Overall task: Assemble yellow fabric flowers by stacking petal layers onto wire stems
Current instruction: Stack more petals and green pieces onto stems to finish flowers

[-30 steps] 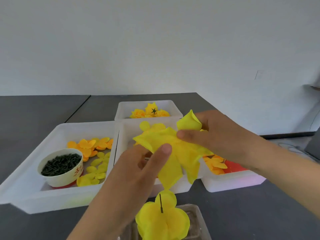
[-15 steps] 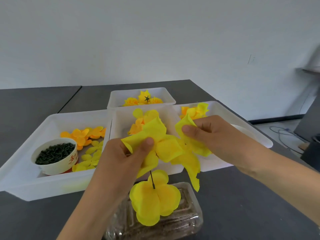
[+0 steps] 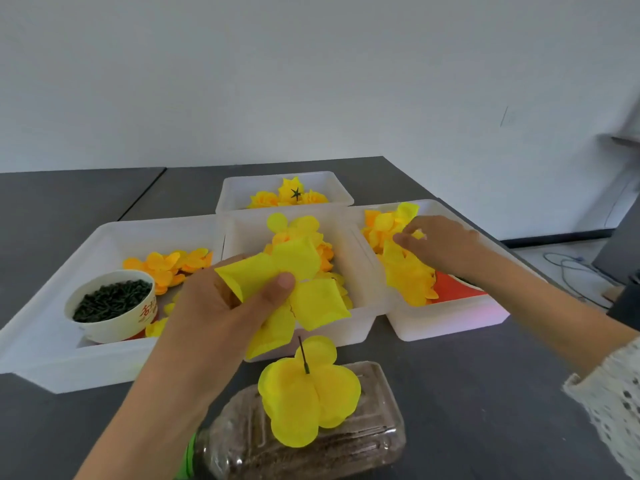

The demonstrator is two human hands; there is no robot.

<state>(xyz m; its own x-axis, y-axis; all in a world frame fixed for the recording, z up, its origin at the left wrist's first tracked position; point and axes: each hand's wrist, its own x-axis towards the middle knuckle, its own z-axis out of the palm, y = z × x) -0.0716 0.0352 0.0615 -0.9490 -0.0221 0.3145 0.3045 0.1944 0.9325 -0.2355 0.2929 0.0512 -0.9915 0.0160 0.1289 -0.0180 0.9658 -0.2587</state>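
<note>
Trays (image 3: 446, 322): white bins are ranged within reach, so sorted petals can be drawn in turn.
Bottle (image 3: 363, 441): laid flat, weighted with dark filling, apparently as a stand for the wire stem (image 3: 303, 355).
Stacked petals (image 3: 308, 400): already threaded on that stem.
Left hand (image 3: 221, 317): a large petal layer (image 3: 298, 285) is pinched between thumb and curled fingers above the stem, ready for threading.
Right hand (image 3: 440, 244): fingertips are closed on loose petals (image 3: 410, 282) in the right tray.
</note>
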